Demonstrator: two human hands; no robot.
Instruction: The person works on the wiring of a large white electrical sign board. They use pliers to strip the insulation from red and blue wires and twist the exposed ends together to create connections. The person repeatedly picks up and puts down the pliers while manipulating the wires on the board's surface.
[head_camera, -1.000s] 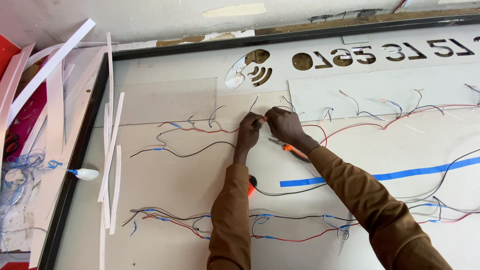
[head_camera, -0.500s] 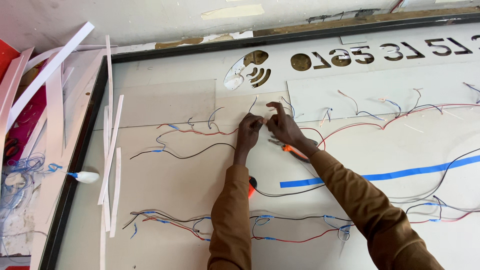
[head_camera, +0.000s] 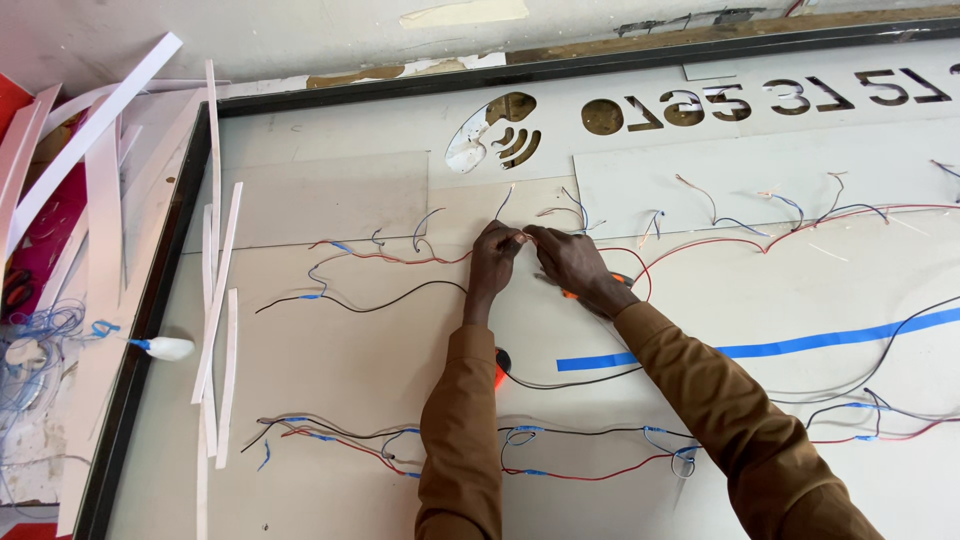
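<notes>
My left hand (head_camera: 494, 262) and my right hand (head_camera: 570, 260) meet fingertip to fingertip over a thin wire end (head_camera: 505, 203) that sticks up from a red and black wire run (head_camera: 385, 257) on a big white sign panel (head_camera: 350, 360). Both hands pinch the wire joint between thumb and fingers. Brown sleeves cover both arms. An orange-handled tool (head_camera: 615, 282) lies on the panel, mostly hidden under my right hand. A small orange and black object (head_camera: 500, 366) peeks out beside my left forearm.
More red, black and blue wires (head_camera: 590, 470) loop along the panel's lower part. A blue tape strip (head_camera: 800, 345) crosses at right. Cut-out digits and a symbol (head_camera: 500, 135) line the top. White plastic strips (head_camera: 215, 300) lie along the black frame (head_camera: 150, 330) at left.
The view has shifted slightly. My hands stay together at the same wire joint, with only small finger movement.
</notes>
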